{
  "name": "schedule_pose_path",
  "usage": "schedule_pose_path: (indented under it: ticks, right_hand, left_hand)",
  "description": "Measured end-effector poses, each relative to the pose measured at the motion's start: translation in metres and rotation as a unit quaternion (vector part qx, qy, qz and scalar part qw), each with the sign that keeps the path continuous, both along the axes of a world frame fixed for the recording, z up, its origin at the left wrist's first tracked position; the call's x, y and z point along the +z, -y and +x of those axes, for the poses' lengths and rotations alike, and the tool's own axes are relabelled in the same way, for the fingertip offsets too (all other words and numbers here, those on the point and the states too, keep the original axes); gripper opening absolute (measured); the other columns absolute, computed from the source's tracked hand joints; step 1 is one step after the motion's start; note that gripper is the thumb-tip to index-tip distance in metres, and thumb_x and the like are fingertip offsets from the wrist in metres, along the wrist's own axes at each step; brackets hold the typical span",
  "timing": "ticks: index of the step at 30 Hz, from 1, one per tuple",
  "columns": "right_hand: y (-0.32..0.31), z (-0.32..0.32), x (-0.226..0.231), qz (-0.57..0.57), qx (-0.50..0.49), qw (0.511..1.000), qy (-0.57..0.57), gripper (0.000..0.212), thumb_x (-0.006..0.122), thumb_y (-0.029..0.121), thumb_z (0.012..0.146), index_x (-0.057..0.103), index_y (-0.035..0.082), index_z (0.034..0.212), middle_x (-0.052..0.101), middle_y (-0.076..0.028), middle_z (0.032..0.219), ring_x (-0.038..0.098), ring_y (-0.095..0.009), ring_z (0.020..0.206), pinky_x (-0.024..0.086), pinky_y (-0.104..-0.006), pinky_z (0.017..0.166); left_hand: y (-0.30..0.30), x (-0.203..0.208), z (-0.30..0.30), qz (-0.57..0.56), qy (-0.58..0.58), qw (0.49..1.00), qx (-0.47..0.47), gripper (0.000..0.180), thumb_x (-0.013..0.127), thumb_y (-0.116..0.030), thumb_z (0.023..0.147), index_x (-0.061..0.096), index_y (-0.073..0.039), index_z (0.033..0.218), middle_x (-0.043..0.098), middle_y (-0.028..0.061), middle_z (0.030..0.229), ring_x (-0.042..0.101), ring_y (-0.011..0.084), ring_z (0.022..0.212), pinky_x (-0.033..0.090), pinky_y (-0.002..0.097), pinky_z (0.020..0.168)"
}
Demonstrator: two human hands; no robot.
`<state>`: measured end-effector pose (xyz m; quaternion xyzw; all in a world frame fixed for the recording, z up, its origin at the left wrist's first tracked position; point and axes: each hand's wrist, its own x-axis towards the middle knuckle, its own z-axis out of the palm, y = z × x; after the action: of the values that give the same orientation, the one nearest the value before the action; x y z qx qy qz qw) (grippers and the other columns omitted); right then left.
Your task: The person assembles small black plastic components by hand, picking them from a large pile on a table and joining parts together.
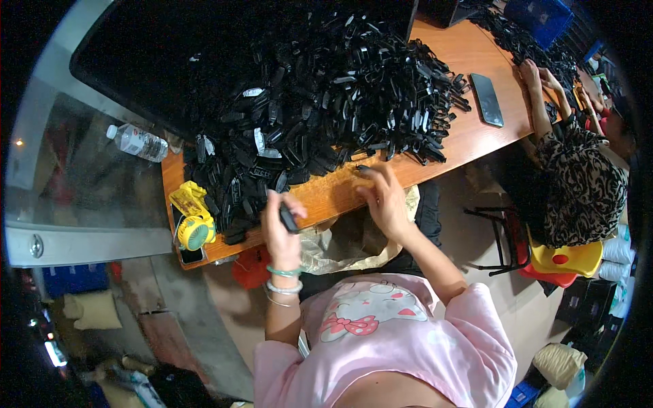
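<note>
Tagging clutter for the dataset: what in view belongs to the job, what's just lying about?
Job, by the look of it:
heap of small black plastic pieces
black oblong piece in the left hand
open beige sack, likely

Lying about, apparently:
yellow handheld fan with green grille
clear plastic bottle
dark rectangular phone

Dark corners, fisheye-bent edges.

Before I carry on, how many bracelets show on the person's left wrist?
3: a green bangle nearest the left hand, a white bracelet next, and a thin pale band farthest up the forearm. Others could be hidden on the far side.
</note>
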<state>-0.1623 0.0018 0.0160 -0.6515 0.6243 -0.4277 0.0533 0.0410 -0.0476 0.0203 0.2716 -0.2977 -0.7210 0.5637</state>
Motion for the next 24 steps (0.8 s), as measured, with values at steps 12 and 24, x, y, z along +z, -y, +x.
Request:
schedule_pose_path:
  ticks: [12,24]
  right_hand:
    - [-0.001,-0.025,-0.050,-0.014,0.037,0.976,0.215,0.032,0.060,0.020,0.087,0.055,0.005,0.116,0.059,-0.009,0.086,0.058,-0.021,0.075,0.047,-0.0340,0.070]
    - [-0.021,-0.009,-0.023,0.099,0.100,0.857,0.496,0.038,0.051,0.019,0.093,0.048,0.004,0.128,0.056,0.000,0.083,0.051,-0.007,0.072,0.045,-0.0235,0.066]
  left_hand:
    - [0.032,0.016,0.007,-0.274,0.801,0.523,0.103,0.021,0.069,-0.014,0.074,0.056,0.001,0.081,0.053,0.0165,0.094,0.057,0.0380,0.077,0.043,0.0455,0.063]
    - [-0.011,0.000,-0.006,-0.306,0.622,0.702,0.163,0.018,0.065,-0.011,0.081,0.056,0.004,0.086,0.058,0.0166,0.083,0.057,0.0280,0.071,0.046,0.0371,0.059]
